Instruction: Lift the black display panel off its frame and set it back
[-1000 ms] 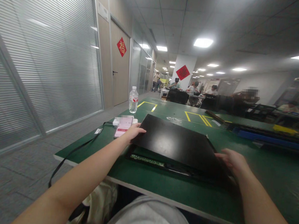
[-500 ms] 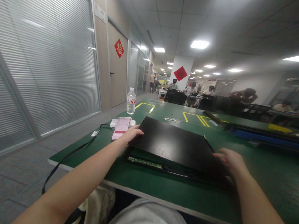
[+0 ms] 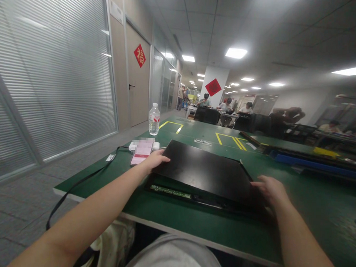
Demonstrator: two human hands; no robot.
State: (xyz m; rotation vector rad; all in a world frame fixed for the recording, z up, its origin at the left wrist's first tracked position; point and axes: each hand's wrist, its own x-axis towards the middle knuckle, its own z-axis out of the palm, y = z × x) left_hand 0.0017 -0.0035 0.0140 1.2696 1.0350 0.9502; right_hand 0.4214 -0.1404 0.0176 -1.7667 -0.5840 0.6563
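A thin black flat screen panel (image 3: 204, 168) is held tilted just over the green table, its dark, faintly glossy face up. On its left edge, my left hand (image 3: 157, 161) is closed, thumb on top and the other fingers hidden. My right hand (image 3: 270, 189) grips the right edge, fingertips at the side and partly hidden. Below the panel's near edge shows a narrow green circuit board strip (image 3: 170, 191) in a dark frame. Whether panel and frame are joined, I cannot tell.
A phone (image 3: 140, 157) and white items lie left of the panel, with a black cable (image 3: 84, 181) running off the table's edge. Behind stands a water bottle (image 3: 154, 120). Blue and dark long parts (image 3: 297, 160) lie at right. People sit at far tables.
The view has shifted slightly. Both hands keep their hold on the panel, which shows hardly any movement.
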